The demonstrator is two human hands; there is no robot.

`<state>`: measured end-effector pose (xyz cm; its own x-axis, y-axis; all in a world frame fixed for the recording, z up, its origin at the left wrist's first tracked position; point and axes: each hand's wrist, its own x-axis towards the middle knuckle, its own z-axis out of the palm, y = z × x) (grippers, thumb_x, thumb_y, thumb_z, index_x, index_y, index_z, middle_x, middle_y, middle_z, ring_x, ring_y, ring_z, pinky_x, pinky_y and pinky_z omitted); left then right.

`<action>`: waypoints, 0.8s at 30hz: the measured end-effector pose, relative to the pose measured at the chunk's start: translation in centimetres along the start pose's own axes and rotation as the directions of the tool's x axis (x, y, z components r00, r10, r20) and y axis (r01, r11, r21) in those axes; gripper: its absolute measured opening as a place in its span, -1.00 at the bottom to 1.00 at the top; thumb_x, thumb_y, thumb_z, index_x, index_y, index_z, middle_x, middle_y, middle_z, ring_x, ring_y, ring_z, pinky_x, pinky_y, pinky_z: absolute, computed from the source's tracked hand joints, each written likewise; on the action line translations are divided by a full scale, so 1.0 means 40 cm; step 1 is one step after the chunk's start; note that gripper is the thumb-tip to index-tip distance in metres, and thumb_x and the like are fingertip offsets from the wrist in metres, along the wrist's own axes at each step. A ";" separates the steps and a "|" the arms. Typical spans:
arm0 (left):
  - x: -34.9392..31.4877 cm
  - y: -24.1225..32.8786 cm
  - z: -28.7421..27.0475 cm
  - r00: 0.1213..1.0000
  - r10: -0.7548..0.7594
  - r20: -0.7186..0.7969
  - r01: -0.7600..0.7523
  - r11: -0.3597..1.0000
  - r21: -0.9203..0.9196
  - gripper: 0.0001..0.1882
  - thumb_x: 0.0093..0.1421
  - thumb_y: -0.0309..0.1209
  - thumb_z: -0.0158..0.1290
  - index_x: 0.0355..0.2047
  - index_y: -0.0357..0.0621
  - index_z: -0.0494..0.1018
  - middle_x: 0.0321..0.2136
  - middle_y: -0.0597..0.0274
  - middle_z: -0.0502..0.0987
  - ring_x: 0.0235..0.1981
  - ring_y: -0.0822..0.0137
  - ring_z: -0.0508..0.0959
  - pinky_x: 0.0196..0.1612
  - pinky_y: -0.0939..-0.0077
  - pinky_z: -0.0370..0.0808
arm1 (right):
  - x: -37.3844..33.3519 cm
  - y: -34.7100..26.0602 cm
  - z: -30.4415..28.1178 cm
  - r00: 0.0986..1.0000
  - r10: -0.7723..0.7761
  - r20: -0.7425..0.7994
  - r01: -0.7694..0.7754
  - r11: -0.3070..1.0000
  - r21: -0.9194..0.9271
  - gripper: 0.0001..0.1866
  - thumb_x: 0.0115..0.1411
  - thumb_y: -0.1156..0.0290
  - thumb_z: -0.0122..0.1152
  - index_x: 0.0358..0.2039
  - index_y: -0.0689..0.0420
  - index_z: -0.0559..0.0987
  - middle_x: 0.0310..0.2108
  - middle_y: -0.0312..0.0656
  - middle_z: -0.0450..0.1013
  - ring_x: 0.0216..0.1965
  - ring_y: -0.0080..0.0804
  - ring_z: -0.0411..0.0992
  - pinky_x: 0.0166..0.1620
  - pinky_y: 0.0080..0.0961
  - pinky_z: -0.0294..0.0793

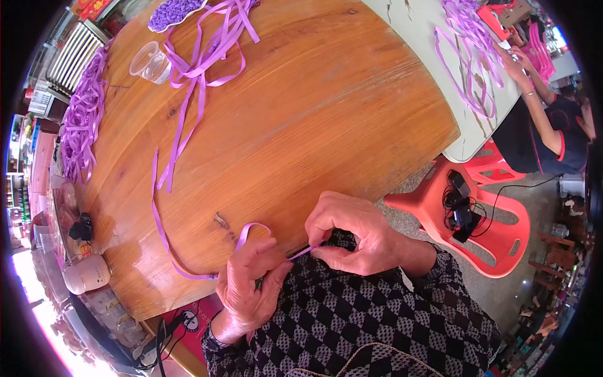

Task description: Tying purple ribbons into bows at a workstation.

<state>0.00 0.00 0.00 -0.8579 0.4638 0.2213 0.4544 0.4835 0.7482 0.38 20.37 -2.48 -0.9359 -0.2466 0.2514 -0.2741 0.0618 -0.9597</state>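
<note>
A narrow purple ribbon (164, 242) trails over the wooden table (301, 113) and runs to my two hands near the table's front edge. My left hand (250, 283) is closed on it, thumb against the fingers, with a loop of the ribbon arching up behind. A short stretch passes across to my right hand (348, 234), which pinches its end between thumb and fingertip. Something small and purple shows at that pinch, but its form is too small to tell.
Loose purple ribbons (200, 69) lie at the back beside a clear plastic cup (151, 63) and a dish of purple pieces (176, 14). A ribbon heap (85, 116) hangs at the left edge. Right, a red chair (461, 213) holds black cables; a person (540, 119) handles ribbons at a white table (477, 135).
</note>
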 end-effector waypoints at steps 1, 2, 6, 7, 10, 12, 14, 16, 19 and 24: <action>-0.001 -0.002 0.001 1.000 -0.004 -0.001 0.004 1.000 -0.020 -0.54 -0.07 -0.61 0.21 -0.15 -0.29 0.28 -0.56 0.18 0.57 -0.53 0.35 0.58 -0.39 0.65 0.43 | 0.000 0.000 -0.002 1.000 0.003 0.002 -0.003 1.000 -0.005 -0.77 -0.17 0.68 0.25 -0.49 0.15 0.42 -0.46 -0.23 0.39 -0.46 -0.37 0.33 -0.41 -0.52 0.29; -0.002 -0.005 0.003 1.000 -0.008 -0.002 0.008 0.999 -0.041 -0.54 -0.06 -0.61 0.21 -0.15 -0.29 0.28 -0.56 0.18 0.57 -0.53 0.36 0.57 -0.40 0.65 0.43 | -0.001 0.000 -0.004 1.000 0.005 0.003 -0.005 1.000 -0.010 -0.77 -0.17 0.69 0.25 -0.50 0.15 0.42 -0.47 -0.23 0.39 -0.47 -0.38 0.33 -0.41 -0.53 0.29; -0.018 -0.013 0.001 0.999 -0.046 -0.016 0.044 0.995 -0.095 -0.55 -0.07 -0.62 0.20 -0.16 -0.28 0.29 -0.57 0.16 0.57 -0.53 0.38 0.57 -0.42 0.65 0.43 | -0.002 -0.002 -0.003 1.000 -0.016 0.003 0.016 1.000 -0.013 -0.77 -0.18 0.70 0.24 -0.50 0.16 0.42 -0.48 -0.23 0.39 -0.48 -0.38 0.33 -0.42 -0.53 0.28; -0.020 -0.015 0.000 0.998 -0.054 -0.012 0.053 0.994 -0.097 -0.54 -0.07 -0.62 0.20 -0.15 -0.28 0.28 -0.58 0.17 0.56 -0.53 0.38 0.57 -0.42 0.65 0.43 | -0.002 -0.003 -0.004 1.000 -0.013 0.004 0.013 1.000 -0.004 -0.77 -0.18 0.70 0.23 -0.50 0.16 0.42 -0.48 -0.23 0.39 -0.49 -0.38 0.33 -0.43 -0.53 0.28; -0.019 -0.011 -0.001 0.997 -0.079 -0.002 0.079 0.991 -0.108 -0.56 -0.06 -0.60 0.20 -0.16 -0.29 0.29 -0.54 0.14 0.56 -0.52 0.36 0.58 -0.42 0.63 0.44 | 0.000 -0.001 -0.004 0.999 -0.035 -0.004 0.034 0.999 -0.019 -0.77 -0.18 0.70 0.24 -0.50 0.16 0.43 -0.49 -0.23 0.40 -0.50 -0.37 0.33 -0.43 -0.52 0.28; -0.005 0.000 -0.008 0.995 -0.096 0.004 0.096 0.988 -0.119 -0.58 -0.05 -0.59 0.20 -0.18 -0.30 0.31 -0.50 0.12 0.56 -0.51 0.33 0.58 -0.41 0.61 0.45 | 0.002 0.002 -0.001 0.998 -0.060 -0.011 0.060 0.997 -0.041 -0.77 -0.18 0.69 0.25 -0.50 0.16 0.43 -0.49 -0.23 0.40 -0.51 -0.37 0.33 -0.44 -0.52 0.27; 0.031 0.014 -0.017 0.964 -0.187 0.191 0.216 0.966 -0.141 -0.65 -0.03 -0.56 0.19 -0.22 -0.31 0.36 -0.42 0.04 0.52 -0.49 0.27 0.57 -0.38 0.60 0.46 | 0.004 0.006 0.007 0.992 -0.116 -0.047 0.111 0.989 -0.093 -0.74 -0.22 0.67 0.26 -0.50 0.14 0.40 -0.54 -0.23 0.34 -0.51 -0.26 0.31 -0.44 -0.44 0.28; 0.049 0.010 -0.013 0.968 -0.145 0.206 0.184 0.965 -0.186 -0.69 0.01 -0.55 0.17 -0.23 -0.33 0.37 -0.39 0.05 0.50 -0.48 0.29 0.55 -0.35 0.61 0.46 | 0.000 0.003 0.013 0.994 -0.101 -0.040 0.097 0.990 -0.107 -0.73 -0.22 0.65 0.28 -0.49 0.14 0.40 -0.54 -0.22 0.34 -0.50 -0.24 0.32 -0.43 -0.43 0.28; 0.050 0.033 -0.004 0.908 -0.301 0.293 0.405 0.810 -0.424 -0.75 0.07 -0.52 0.12 -0.24 -0.34 0.39 -0.39 0.13 0.49 -0.48 0.38 0.52 -0.33 0.64 0.45 | 0.002 0.000 0.015 0.990 -0.139 -0.032 0.132 0.977 -0.166 -0.69 -0.22 0.65 0.32 -0.44 0.15 0.41 -0.50 -0.23 0.39 -0.51 -0.29 0.33 -0.44 -0.46 0.29; 0.047 0.021 -0.004 0.742 -0.476 0.472 0.668 0.470 -0.577 -0.84 0.12 -0.52 0.08 -0.30 -0.36 0.42 -0.48 0.30 0.49 -0.50 0.56 0.46 -0.41 0.73 0.40 | 0.011 -0.012 0.010 0.970 -0.239 -0.030 0.223 0.936 -0.273 -0.64 -0.23 0.64 0.37 -0.38 0.19 0.44 -0.44 -0.21 0.44 -0.51 -0.36 0.35 -0.46 -0.50 0.30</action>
<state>-1.25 1.16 1.15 -0.7395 0.4646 -0.4871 -0.4980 0.1091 0.8603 0.17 19.85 -1.95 -0.8493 -0.2251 0.4775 -0.5252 0.2673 -0.8079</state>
